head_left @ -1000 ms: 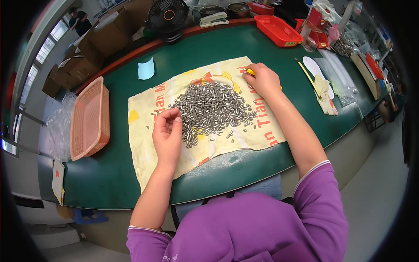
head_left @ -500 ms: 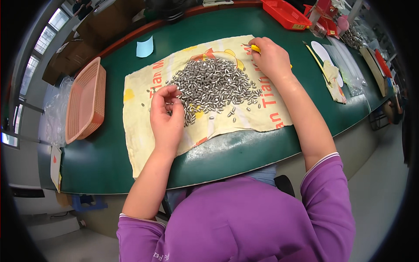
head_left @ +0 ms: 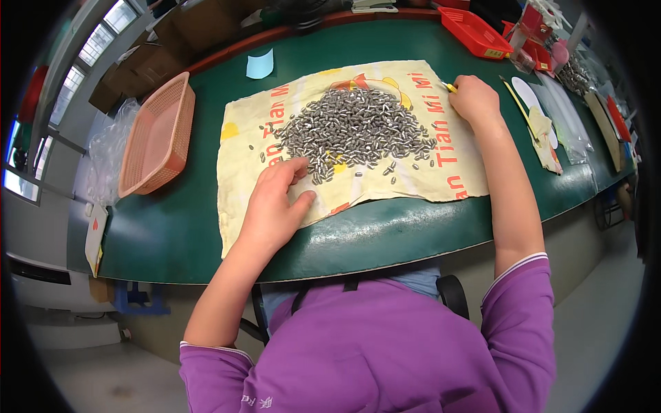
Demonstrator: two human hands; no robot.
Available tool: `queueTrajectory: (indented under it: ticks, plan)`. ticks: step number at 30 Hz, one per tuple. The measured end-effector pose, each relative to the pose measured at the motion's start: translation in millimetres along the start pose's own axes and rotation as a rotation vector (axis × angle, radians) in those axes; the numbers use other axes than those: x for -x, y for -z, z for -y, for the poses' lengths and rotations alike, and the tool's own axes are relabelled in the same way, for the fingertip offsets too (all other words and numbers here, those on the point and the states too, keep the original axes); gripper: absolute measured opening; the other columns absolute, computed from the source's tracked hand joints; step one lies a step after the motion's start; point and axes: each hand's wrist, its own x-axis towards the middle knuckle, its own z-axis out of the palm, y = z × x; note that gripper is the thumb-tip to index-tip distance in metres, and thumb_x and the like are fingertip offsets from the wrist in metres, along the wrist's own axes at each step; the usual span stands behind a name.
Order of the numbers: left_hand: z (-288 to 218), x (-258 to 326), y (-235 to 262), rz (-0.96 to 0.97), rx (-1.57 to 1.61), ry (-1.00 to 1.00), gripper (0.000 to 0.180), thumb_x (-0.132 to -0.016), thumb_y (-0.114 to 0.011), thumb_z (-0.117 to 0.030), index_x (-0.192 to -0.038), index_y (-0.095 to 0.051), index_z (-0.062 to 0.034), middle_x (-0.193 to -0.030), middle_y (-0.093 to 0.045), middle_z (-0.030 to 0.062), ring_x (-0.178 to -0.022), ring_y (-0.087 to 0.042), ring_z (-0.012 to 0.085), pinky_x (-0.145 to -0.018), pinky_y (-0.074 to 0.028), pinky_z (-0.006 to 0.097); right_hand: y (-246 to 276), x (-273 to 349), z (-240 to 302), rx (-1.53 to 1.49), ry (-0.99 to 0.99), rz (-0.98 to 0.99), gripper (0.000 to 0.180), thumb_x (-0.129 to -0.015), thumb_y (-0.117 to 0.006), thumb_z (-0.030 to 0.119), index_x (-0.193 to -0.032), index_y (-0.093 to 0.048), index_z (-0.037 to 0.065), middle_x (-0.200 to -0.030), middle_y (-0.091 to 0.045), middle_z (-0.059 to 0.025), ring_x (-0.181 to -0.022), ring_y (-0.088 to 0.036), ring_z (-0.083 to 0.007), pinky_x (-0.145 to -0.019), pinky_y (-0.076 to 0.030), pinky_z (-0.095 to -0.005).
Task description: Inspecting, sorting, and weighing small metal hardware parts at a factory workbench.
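Observation:
A wide heap of small silver metal pieces with rounded ends (head_left: 358,127) lies on a cream cloth with printed red letters (head_left: 241,193). At the heap's near left edge, my left hand (head_left: 272,206) rests over the cloth, fingers bent and thumb apart, with nothing visible in it. A few loose pieces lie close to its fingertips. Out at the cloth's far right edge, my right hand (head_left: 476,101) is closed around a small yellow-handled tool (head_left: 451,87). Only a bit of the yellow and a short pale tip show; my fingers hide the remainder, so its kind is unclear.
A pink plastic basket (head_left: 160,138) stands at the left beside clear plastic bags (head_left: 113,148). A blue paper slip (head_left: 260,65) lies beyond the cloth. Red trays (head_left: 474,33) sit at the far right. A pencil (head_left: 518,107) and clear plastic sleeves (head_left: 564,113) lie right of my forearm.
My left hand has drawn back toward me from the heap, and its fingers have loosened. My right hand has moved outward to the cloth's edge, still holding the yellow tool. The view has shifted slightly.

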Motion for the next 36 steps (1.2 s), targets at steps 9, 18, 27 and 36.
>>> queueTrajectory:
  ticks: [9,18,27,36]
  plan:
    - [-2.4,-21.2,5.6,0.185,0.098,0.038,0.054,-0.083,-0.067,0.002,-0.134,-0.052,-0.0053,-0.1,-0.061,0.0051,-0.09,-0.059,0.0143,-0.083,-0.051,0.027,6.8,89.6,86.4,-0.73,0.959,-0.208,0.008,-0.082,-0.067,0.016,-0.087,-0.07,0.011,-0.091,-0.066,-0.0055,-0.095,-0.062,-0.0282,-0.082,-0.053,-0.0411]
    - [3.5,-34.1,12.5,0.278,0.169,0.01,0.057,-0.084,-0.06,0.006,-0.138,-0.049,-0.0056,-0.098,-0.06,0.0034,-0.084,-0.057,0.0112,-0.078,-0.049,0.025,7.0,116.6,102.9,-0.617,1.038,-0.005,0.011,-0.079,-0.07,0.013,-0.09,-0.071,0.011,-0.086,-0.063,-0.0052,-0.09,-0.061,-0.0267,-0.079,-0.052,-0.0392]
    - [13.4,-23.4,10.3,0.238,0.214,-0.122,0.071,-0.082,-0.067,0.003,-0.147,-0.042,-0.01,-0.102,-0.062,0.0039,-0.091,-0.058,0.0138,-0.085,-0.048,0.028,9.4,122.4,101.0,-0.64,1.024,0.047,0.011,-0.077,-0.071,0.012,-0.088,-0.07,0.01,-0.089,-0.061,-0.0061,-0.091,-0.06,-0.0273,-0.079,-0.051,-0.0397]
    - [12.3,-24.9,3.5,0.134,0.113,-0.368,0.071,-0.077,-0.071,0.0,-0.143,-0.046,-0.0091,-0.099,-0.064,0.0049,-0.1,-0.058,0.0246,-0.091,-0.045,0.037,9.3,124.5,97.7,-0.653,0.995,0.118,0.011,-0.076,-0.073,0.012,-0.087,-0.069,0.009,-0.088,-0.061,-0.0062,-0.091,-0.06,-0.0279,-0.078,-0.05,-0.0405]
